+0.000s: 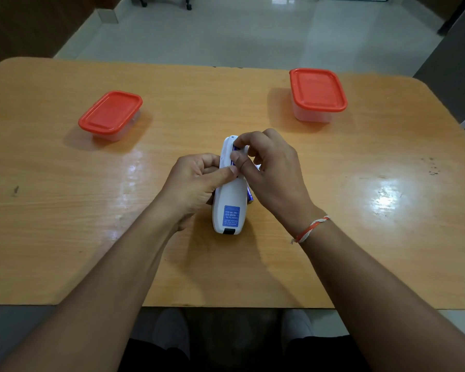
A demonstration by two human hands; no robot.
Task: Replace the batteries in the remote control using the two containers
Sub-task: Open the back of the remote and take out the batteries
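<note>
1. A wooden table with a glossy top fills most of the view; 2 bright patches of reflected light lie on it, 1 left of centre and 1 at the right.
2. On the far left of the table stands the left container, a low clear plastic box with an orange-red lid pressed on; its contents cannot be made out.
3. The left hand grips the white remote control from its left side, fingers curled under the body and the thumb laid across its back.
4. The remote control is at the centre of the table, between the 2 hands and well apart from both containers, back side up, with a blue label near its close end. Whether its close end rests on the table or is held just above it cannot be told.
5. At the far end of the remote, the battery bay is open and a blue battery sits partly in it.
6. The right hand is just beside the left, almost touching it, thumb and forefinger pinching that battery at the bay.
7. A 2nd blue battery shows under the right palm, beside the remote's right edge.
8. A red-and-white thread band circles the right wrist.
9. On the far right stands the right container, taller than the left, also clear with an orange-red lid closed.
</note>
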